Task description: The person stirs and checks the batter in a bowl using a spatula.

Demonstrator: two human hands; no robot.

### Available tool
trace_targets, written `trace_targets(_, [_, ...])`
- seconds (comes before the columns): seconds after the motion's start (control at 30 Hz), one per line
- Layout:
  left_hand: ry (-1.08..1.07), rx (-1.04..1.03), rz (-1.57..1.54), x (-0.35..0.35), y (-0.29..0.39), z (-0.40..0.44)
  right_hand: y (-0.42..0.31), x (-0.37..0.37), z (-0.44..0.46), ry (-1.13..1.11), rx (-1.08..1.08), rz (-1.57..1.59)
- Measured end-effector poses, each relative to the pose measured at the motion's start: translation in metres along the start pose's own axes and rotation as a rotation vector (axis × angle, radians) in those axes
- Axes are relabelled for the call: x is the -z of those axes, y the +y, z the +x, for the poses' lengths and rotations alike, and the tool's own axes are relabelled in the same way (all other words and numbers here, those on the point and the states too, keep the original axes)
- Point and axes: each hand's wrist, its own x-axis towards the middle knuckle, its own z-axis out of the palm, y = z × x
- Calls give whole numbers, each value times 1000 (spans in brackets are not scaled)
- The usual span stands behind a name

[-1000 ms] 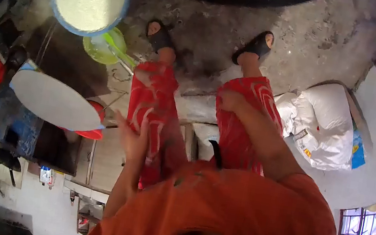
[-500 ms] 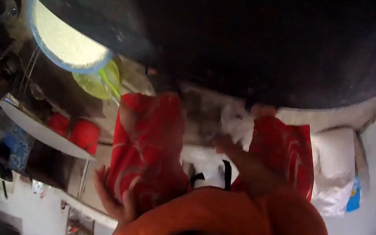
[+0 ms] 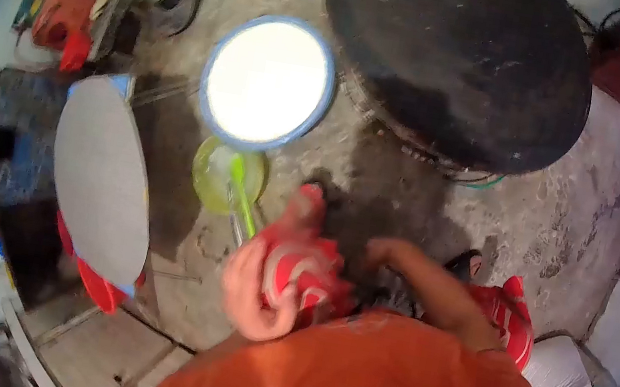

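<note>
My left hand is beside my left knee, next to the red patterned cloth over my leg. It is blurred, with the thumb apart from the fingers and nothing visible in it. Between my knees hangs my right hand; its fingers are too smeared to make out. A yellow-green bowl is on the floor ahead of my left hand, with a bright green-handled utensil leaning in it. Beyond stands a blue-rimmed round basin with pale, overexposed contents.
A large round black plate stands ahead on the wet concrete floor. To the left is a grey oval board above a red container. A white sack lies at my right.
My view has tilted and swung, so the black plate appears smaller and further up, and the whole basin shows. My left hand has moved up and inward beside the knee.
</note>
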Motion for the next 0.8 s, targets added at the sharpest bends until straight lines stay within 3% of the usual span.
trace_targets(0.07, [-3, -30, 8, 16, 5, -22, -23, 15, -51, 317, 3, 5])
trace_targets(0.13, [30, -81, -16, 23, -1, -29, -23, -1, -86, 831, 225, 30])
trace_targets(0.3, [120, 39, 38, 23, -1, -54, -92, -53, -223, 935, 86, 0])
trace_targets(0.43, [231, -17, -227, 25, -4, -72, -128, -106, -303, 888, 103, -292])
trace_targets(0.57, [331, -27, -395, 25, -3, -90, -120, -136, -345, 912, 167, -366])
trace_targets(0.63, [308, -131, -534, 39, -2, -98, -100, -138, -350, 926, 237, -180])
trace_targets(0.67, [325, -113, -753, 45, 4, -100, -87, -135, -344, 937, 254, -103])
trace_targets(0.7, [252, -66, -767, 56, 6, -102, -82, -133, -342, 945, 251, -121])
trace_targets(0.77, [137, -42, -745, 72, 17, -106, -67, -132, -345, 1047, 29, -279])
trace_targets(0.8, [117, -82, -566, 92, 36, -103, -66, -132, -345, 1071, -27, -347])
